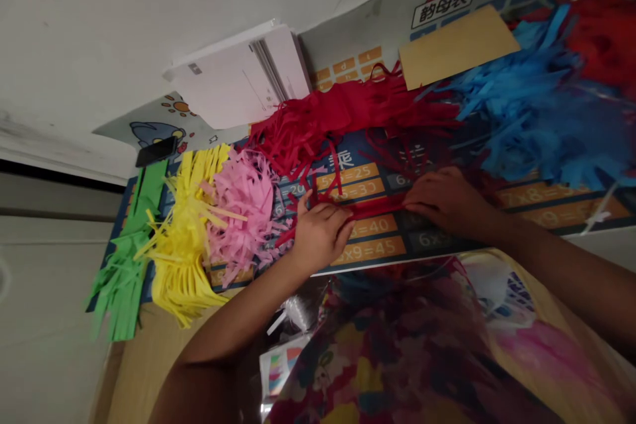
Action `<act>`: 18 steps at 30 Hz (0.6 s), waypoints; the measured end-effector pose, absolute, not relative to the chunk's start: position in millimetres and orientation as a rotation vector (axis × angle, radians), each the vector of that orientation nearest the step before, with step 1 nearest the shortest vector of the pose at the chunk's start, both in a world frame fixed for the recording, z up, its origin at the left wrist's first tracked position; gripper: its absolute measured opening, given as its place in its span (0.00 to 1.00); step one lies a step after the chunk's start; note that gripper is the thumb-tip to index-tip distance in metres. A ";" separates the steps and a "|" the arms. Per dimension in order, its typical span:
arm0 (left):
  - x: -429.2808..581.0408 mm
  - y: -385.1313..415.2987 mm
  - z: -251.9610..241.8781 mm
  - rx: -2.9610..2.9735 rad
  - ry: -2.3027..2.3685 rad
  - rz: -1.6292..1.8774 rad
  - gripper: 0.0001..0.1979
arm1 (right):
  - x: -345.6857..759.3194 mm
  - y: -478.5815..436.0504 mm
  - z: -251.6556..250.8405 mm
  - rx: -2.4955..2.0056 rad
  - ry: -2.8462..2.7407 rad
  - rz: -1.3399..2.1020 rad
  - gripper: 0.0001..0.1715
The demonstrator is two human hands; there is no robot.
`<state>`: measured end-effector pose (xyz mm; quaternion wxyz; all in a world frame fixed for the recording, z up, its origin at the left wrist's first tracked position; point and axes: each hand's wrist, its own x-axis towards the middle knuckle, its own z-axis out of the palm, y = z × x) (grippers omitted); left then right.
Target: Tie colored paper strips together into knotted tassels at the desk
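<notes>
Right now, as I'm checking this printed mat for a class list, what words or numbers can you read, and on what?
"韵母表" on the white label of the printed mat
"乘" on the mat's blue panel
"=25" on an orange bar
"=30" on the next orange bar
"=40" on a lower orange bar
"×9=45" on the bottom orange bar
"6×" on a dark bar
Other bars are covered or too blurred to read.

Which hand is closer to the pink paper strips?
Left. The left hand is right beside the pink paper strips; the right hand is farther away, beyond the left hand.
</notes>
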<state>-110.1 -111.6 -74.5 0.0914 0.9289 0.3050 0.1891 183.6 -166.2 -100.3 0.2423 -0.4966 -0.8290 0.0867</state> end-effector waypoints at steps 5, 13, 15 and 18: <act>-108.0 -108.5 -71.6 2.750 0.883 0.488 0.08 | 186.2 -165.6 -104.0 -1.333 -2.246 0.281 0.17; -103.6 -105.2 -68.6 2.568 1.068 0.414 0.12 | 181.2 -157.4 -100.1 -1.452 -2.210 0.376 0.20; -98.5 -102.3 -70.2 2.573 1.119 0.398 0.14 | 176.8 -153.5 -97.8 -1.546 -2.215 0.333 0.18; -91.6 -98.9 -73.7 2.651 1.177 0.390 0.15 | 171.5 -149.9 -98.3 -1.629 -2.213 0.249 0.17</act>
